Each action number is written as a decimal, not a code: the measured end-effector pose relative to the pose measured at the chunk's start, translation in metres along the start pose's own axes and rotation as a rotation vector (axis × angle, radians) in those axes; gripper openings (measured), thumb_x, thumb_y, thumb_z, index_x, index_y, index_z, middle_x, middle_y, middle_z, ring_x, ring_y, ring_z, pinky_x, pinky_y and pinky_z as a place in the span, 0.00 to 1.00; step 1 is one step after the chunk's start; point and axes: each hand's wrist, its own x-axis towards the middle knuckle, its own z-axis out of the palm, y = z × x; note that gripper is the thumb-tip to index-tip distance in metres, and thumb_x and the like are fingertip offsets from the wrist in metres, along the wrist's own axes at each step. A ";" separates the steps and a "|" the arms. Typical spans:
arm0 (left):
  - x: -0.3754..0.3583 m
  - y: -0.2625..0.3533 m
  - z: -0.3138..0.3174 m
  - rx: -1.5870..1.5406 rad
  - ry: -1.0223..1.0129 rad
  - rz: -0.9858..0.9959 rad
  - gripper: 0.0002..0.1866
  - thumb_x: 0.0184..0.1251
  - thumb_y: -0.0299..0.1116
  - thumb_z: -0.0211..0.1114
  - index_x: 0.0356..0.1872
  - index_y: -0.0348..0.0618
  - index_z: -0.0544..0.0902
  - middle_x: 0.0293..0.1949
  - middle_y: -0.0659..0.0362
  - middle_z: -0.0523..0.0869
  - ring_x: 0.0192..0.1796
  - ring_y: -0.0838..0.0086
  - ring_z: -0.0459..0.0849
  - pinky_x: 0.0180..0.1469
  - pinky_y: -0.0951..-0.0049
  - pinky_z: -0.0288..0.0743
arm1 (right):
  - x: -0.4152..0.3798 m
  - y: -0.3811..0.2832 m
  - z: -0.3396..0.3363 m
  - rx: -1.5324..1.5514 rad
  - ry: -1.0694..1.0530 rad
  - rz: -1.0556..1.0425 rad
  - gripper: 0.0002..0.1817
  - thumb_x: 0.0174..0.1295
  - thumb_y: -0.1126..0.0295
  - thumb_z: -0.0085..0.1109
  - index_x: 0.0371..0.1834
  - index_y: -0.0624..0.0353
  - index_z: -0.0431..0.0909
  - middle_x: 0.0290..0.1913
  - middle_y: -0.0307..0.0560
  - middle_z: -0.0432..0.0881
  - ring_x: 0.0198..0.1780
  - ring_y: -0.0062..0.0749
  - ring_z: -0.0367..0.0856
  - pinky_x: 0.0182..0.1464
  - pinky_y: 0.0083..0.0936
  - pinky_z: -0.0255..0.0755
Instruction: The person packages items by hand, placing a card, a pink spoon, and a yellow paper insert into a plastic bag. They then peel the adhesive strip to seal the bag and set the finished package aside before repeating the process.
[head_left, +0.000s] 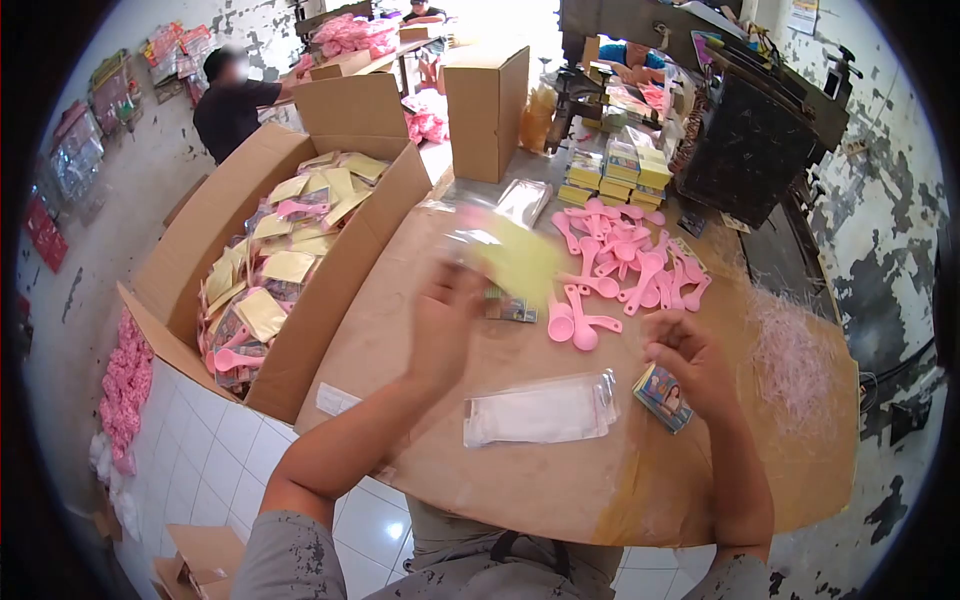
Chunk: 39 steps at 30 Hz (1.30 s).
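My left hand (447, 310) is closed on a clear plastic packet (510, 255) with a yellow card and something pink in it; motion blurs it. Below it lies a small pile of printed cards (515, 307), partly hidden. My right hand (690, 360) has its fingers curled in, with nothing visible between them. Just under that hand is a stack of printed cards (662, 400). Between my forearms rests a pile of clear plastic bags (540, 410). Pink measuring spoons (620, 250) lie heaped beyond my hands.
An open cardboard box (385, 200) at left holds many filled packets. Another box (485, 115) stands at the back beside stacked yellow-edged cards (620, 170). A dark machine (750, 135) is at back right. Pinkish plastic shreds (795, 350) lie at right. Other people work behind.
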 end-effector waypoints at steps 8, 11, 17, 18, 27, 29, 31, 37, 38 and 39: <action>-0.007 -0.030 -0.007 0.600 -0.422 -0.075 0.19 0.74 0.37 0.71 0.61 0.43 0.83 0.53 0.58 0.88 0.49 0.73 0.89 0.45 0.68 0.83 | -0.024 -0.020 -0.033 -0.912 -0.033 0.048 0.16 0.63 0.71 0.74 0.53 0.60 0.86 0.42 0.44 0.84 0.45 0.33 0.83 0.49 0.29 0.77; -0.035 -0.029 0.007 0.908 -0.742 0.236 0.16 0.66 0.35 0.77 0.51 0.43 0.88 0.46 0.58 0.87 0.42 0.69 0.87 0.41 0.67 0.81 | -0.035 -0.016 -0.049 -0.845 -0.141 0.093 0.19 0.58 0.69 0.78 0.52 0.59 0.86 0.44 0.46 0.84 0.44 0.38 0.83 0.49 0.31 0.77; -0.044 -0.039 0.015 1.006 -0.800 0.509 0.18 0.59 0.34 0.80 0.49 0.42 0.88 0.41 0.56 0.84 0.38 0.61 0.85 0.40 0.63 0.80 | -0.035 -0.007 -0.065 -0.683 -0.094 0.159 0.22 0.54 0.70 0.82 0.52 0.59 0.87 0.44 0.40 0.84 0.42 0.28 0.81 0.45 0.27 0.76; -0.043 -0.040 0.014 1.011 -0.787 0.507 0.18 0.59 0.34 0.80 0.49 0.42 0.88 0.41 0.56 0.84 0.38 0.61 0.85 0.40 0.63 0.80 | -0.035 -0.004 -0.070 -0.647 -0.096 0.189 0.23 0.54 0.70 0.82 0.53 0.59 0.87 0.43 0.39 0.84 0.42 0.25 0.81 0.44 0.26 0.75; -0.044 -0.039 0.012 0.866 -0.719 0.129 0.09 0.68 0.25 0.74 0.46 0.36 0.88 0.41 0.54 0.83 0.40 0.64 0.86 0.45 0.66 0.82 | -0.033 0.010 -0.079 -0.559 -0.014 0.258 0.14 0.58 0.72 0.78 0.48 0.60 0.90 0.37 0.36 0.87 0.40 0.19 0.80 0.42 0.22 0.71; -0.046 -0.037 0.012 0.924 -0.708 0.207 0.08 0.68 0.25 0.74 0.46 0.35 0.88 0.41 0.54 0.83 0.39 0.64 0.86 0.44 0.66 0.82 | -0.033 0.007 -0.075 -0.610 -0.010 0.213 0.11 0.61 0.72 0.76 0.45 0.61 0.90 0.39 0.37 0.87 0.40 0.20 0.80 0.41 0.22 0.70; -0.046 -0.038 0.012 0.923 -0.713 0.200 0.08 0.68 0.25 0.74 0.45 0.35 0.87 0.41 0.54 0.83 0.39 0.65 0.87 0.45 0.66 0.82 | -0.032 0.008 -0.073 -0.645 0.033 0.156 0.09 0.63 0.71 0.74 0.45 0.59 0.90 0.40 0.36 0.88 0.41 0.21 0.80 0.43 0.24 0.70; -0.042 -0.038 0.013 0.869 -0.715 0.114 0.06 0.70 0.25 0.71 0.43 0.35 0.84 0.43 0.55 0.83 0.43 0.66 0.87 0.46 0.68 0.83 | -0.039 0.007 -0.034 -0.199 0.001 -0.005 0.09 0.69 0.74 0.67 0.50 0.61 0.85 0.47 0.41 0.88 0.52 0.27 0.85 0.55 0.29 0.76; -0.044 -0.036 0.015 0.875 -0.709 0.139 0.06 0.70 0.25 0.71 0.43 0.35 0.84 0.43 0.55 0.83 0.44 0.66 0.86 0.46 0.68 0.83 | -0.041 0.011 -0.021 -0.009 -0.045 -0.042 0.09 0.69 0.75 0.67 0.51 0.61 0.84 0.48 0.42 0.88 0.55 0.29 0.86 0.58 0.30 0.77; -0.044 -0.035 0.016 0.881 -0.704 0.164 0.06 0.70 0.25 0.71 0.43 0.36 0.83 0.43 0.55 0.83 0.44 0.67 0.86 0.46 0.68 0.84 | -0.039 0.008 -0.003 -0.059 -0.133 -0.125 0.10 0.69 0.75 0.66 0.52 0.61 0.83 0.49 0.44 0.88 0.57 0.33 0.86 0.62 0.33 0.77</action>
